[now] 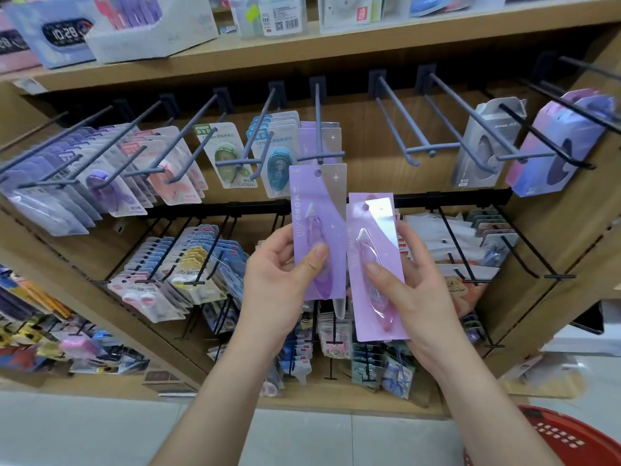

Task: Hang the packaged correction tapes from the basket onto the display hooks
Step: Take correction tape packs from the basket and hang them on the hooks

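My left hand [279, 280] grips a purple packaged correction tape [316, 213] upright, thumb across its lower front. Beside it my right hand [413, 284] holds a pinker purple package [373, 250], thumb pressed on the blister. Both packages sit just below a grey display hook [318, 129] that carries two matching purple cards [327, 137]. The hang hole of the left package lies a little under that hook's tip. The red basket [571, 438] shows at the bottom right corner, by my right forearm.
Two bare grey double hooks [413, 142] stand right of the middle hook. Other hooks left and right hold blue, green, pink and grey tape packs. A wooden shelf [302, 52] with boxes runs above. Lower black hooks carry more stationery.
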Demonstrator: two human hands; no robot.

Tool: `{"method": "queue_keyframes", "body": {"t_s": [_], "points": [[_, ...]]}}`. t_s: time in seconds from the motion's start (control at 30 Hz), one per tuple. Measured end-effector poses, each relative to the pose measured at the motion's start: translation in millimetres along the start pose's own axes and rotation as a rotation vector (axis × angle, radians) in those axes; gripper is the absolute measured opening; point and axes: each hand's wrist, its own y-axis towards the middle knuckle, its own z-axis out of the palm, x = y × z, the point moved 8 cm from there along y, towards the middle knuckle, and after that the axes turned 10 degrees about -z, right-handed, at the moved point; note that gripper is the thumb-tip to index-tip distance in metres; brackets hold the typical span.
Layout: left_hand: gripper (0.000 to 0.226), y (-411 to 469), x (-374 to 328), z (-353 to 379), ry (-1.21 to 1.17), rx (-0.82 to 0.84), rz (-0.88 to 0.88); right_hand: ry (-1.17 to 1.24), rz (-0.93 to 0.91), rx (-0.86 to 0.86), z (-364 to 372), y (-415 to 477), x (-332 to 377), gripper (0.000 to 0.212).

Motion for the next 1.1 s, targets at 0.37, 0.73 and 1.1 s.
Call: {"method": "queue_keyframes", "body": {"t_s": [0.37,0.73,1.1], "points": [[0.039,5,-5,6,0.088,0.001,-0.046,-0.147,-0.114,0.036,-1,5,4,0.08],[0.048,65,-16,2,0.328,-0.178,0.064,-0.251,-0.091,0.057,11,7,2,0.032],[0.022,53,-10,5,0.422,-0.183,0.023,-0.218,-0.106,0.113,12,5,11,0.086]]}}
